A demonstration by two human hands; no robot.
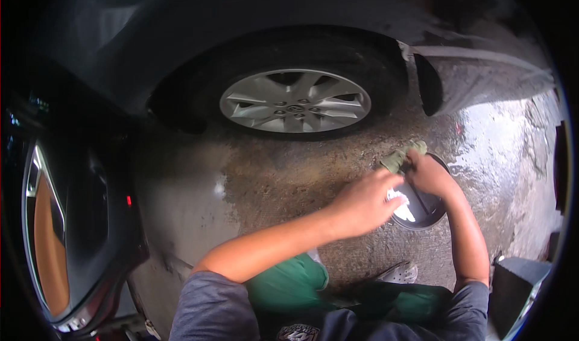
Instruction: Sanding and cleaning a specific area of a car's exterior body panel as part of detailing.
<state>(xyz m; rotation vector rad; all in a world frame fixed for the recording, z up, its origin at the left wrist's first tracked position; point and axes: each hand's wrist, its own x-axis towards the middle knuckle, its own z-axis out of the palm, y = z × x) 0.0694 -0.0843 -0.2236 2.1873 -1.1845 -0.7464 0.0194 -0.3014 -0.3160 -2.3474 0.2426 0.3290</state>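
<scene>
A pale green cloth (396,159) is bunched above the far rim of a dark round bucket (447,211). My right hand (429,175) is closed on the cloth, knuckles up, over the bucket. My left hand (363,203) reaches in from the left beside the bucket, its thumb and fingers apart. Its fingertips come up against the near end of the cloth and are slightly blurred. Liquid in the bucket (427,203) mirrors bright light on its left side. My hands and the cloth hide the bucket's far left part.
Ahead stands a dark car's wheel (295,102) with a silver rim and black tyre. The concrete floor (301,178) is wet around it. An open car door (54,232) with a brown panel is at left. A dark box-like object (515,290) sits at lower right, near my shoe (401,273).
</scene>
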